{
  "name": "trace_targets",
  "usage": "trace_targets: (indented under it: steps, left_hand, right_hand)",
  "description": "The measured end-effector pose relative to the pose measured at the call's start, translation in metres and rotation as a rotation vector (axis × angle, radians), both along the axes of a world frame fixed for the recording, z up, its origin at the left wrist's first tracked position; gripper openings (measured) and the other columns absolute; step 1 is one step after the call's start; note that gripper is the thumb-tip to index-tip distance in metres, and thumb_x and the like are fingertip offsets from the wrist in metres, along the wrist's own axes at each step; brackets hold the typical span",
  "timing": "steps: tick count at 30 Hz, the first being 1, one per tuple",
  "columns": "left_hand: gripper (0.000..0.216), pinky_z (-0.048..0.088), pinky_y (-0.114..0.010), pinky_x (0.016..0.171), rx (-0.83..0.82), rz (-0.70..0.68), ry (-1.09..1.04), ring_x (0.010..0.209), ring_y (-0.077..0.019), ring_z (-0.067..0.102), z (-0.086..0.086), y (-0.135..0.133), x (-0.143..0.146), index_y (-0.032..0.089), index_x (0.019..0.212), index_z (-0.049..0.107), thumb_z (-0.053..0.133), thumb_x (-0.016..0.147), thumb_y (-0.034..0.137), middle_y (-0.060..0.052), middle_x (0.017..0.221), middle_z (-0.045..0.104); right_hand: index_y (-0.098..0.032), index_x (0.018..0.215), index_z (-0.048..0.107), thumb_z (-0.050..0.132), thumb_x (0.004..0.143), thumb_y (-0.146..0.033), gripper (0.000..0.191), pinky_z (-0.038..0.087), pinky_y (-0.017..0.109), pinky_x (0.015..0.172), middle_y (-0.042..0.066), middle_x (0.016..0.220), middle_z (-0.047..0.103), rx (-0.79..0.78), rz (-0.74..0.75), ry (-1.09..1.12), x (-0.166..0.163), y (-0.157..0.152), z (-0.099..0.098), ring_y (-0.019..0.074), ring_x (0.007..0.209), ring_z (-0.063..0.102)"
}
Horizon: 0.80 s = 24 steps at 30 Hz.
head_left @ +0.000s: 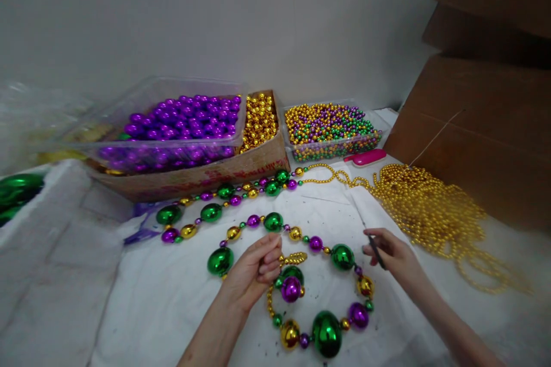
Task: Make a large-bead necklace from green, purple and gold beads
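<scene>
My left hand (260, 264) is closed in a pinch at one end of a bead necklace (327, 330). Small gold beads show beside and below its fingertips, while the exact part between the fingers is hidden. Large green, purple and gold balls with small beads between them lie in a loop on the white cloth around this hand. My right hand (390, 252) is closed around a thin tool with a dark handle (376, 249). Its slender shaft points up and away from me; its tip is hard to make out.
Behind lie a second bead strand (210, 212), a clear bin of purple balls (185, 120), a cardboard box with gold balls (260, 120) and a tray of mixed small beads (329, 126). A pink object (369, 157), a gold bead-chain heap (424, 212) and a large carton (482, 143) stand right.
</scene>
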<state>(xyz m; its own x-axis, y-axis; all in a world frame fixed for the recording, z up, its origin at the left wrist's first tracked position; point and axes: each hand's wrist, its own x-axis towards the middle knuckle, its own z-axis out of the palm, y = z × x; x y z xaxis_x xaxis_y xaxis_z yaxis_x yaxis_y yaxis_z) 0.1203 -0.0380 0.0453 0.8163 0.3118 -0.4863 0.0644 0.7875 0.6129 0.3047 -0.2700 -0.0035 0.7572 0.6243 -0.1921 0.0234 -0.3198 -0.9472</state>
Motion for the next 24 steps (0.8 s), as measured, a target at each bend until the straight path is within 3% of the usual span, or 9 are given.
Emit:
trace_targets:
  steps: [3,5,9,13,16,19,22,24]
  left_hand:
    - [0.030,0.013,-0.008,0.036,0.061,0.003,-0.004,0.040,0.0014,0.021,0.000,0.003,-0.004,0.015,0.076,0.046,0.074,0.070,0.022,0.009,0.054,0.035]
    - [0.029,0.013,-0.009,0.036,0.117,-0.011,-0.004,0.041,0.0010,0.021,0.000,0.004,-0.005,0.015,0.074,0.047,0.074,0.071,0.024,0.008,0.054,0.038]
    - [0.027,0.011,-0.013,0.038,0.208,-0.054,0.001,0.042,0.0000,0.020,0.000,0.003,-0.003,0.014,0.072,0.048,0.071,0.075,0.029,0.006,0.055,0.041]
    - [0.024,0.010,-0.014,0.039,0.240,-0.065,-0.004,0.043,-0.0004,0.020,-0.002,0.002,-0.003,0.015,0.074,0.049,0.067,0.079,0.030,0.006,0.056,0.041]
    - [0.025,0.009,-0.015,0.040,0.233,-0.061,-0.005,0.043,-0.0006,0.019,-0.002,0.004,-0.007,0.015,0.074,0.048,0.067,0.079,0.030,0.006,0.055,0.040]
    - [0.026,0.008,-0.015,0.040,0.222,-0.047,-0.006,0.042,-0.0002,0.017,-0.002,0.005,-0.012,0.015,0.074,0.047,0.068,0.078,0.031,0.007,0.053,0.039]
    - [0.027,0.010,-0.014,0.040,0.214,-0.037,-0.016,0.042,0.0001,0.018,-0.001,0.003,-0.012,0.015,0.073,0.047,0.069,0.077,0.031,0.007,0.053,0.039]
    - [0.027,0.011,-0.014,0.040,0.201,-0.042,-0.024,0.042,0.0003,0.019,0.000,0.000,-0.009,0.015,0.073,0.047,0.069,0.076,0.031,0.007,0.053,0.039]
  right_hand:
    - [-0.022,0.112,0.060,0.054,0.082,-0.040,0.035,0.047,0.037,0.075,0.008,0.105,0.066,-0.405,-0.036,-0.516,0.022,-0.058,-0.023,0.0265,0.091,0.062]
    - [-0.021,0.117,0.059,0.046,0.086,-0.037,0.037,0.047,0.039,0.073,0.011,0.116,0.062,-0.659,-0.022,-0.703,0.028,-0.090,-0.038,0.0286,0.092,0.062]
    - [-0.022,0.110,0.063,0.042,0.086,-0.026,0.032,0.046,0.035,0.068,0.011,0.096,0.063,-0.910,0.156,-0.831,0.029,-0.117,-0.053,0.0269,0.087,0.062]
    - [-0.023,0.098,0.063,0.047,0.082,-0.021,0.022,0.042,0.033,0.066,0.009,0.091,0.065,-0.968,0.251,-0.710,0.037,-0.110,-0.052,0.0261,0.083,0.063]
    - [-0.022,0.103,0.057,0.052,0.075,-0.015,0.029,0.038,0.027,0.057,0.005,0.081,0.069,-0.953,0.276,-0.551,0.047,-0.107,-0.046,0.0221,0.070,0.065]
    - [-0.022,0.100,0.058,0.057,0.068,-0.009,0.035,0.036,0.024,0.054,0.002,0.073,0.069,-0.926,0.294,-0.557,0.057,-0.103,-0.033,0.0197,0.067,0.065]
    - [-0.022,0.094,0.063,0.053,0.078,-0.018,0.019,0.038,0.026,0.057,0.003,0.073,0.068,-0.875,0.289,-0.628,0.063,-0.077,-0.017,0.0209,0.069,0.064]
    - [-0.024,0.094,0.064,0.042,0.088,-0.023,0.023,0.041,0.027,0.065,0.004,0.085,0.069,-0.786,0.312,-0.697,0.063,-0.044,-0.013,0.0200,0.080,0.064]
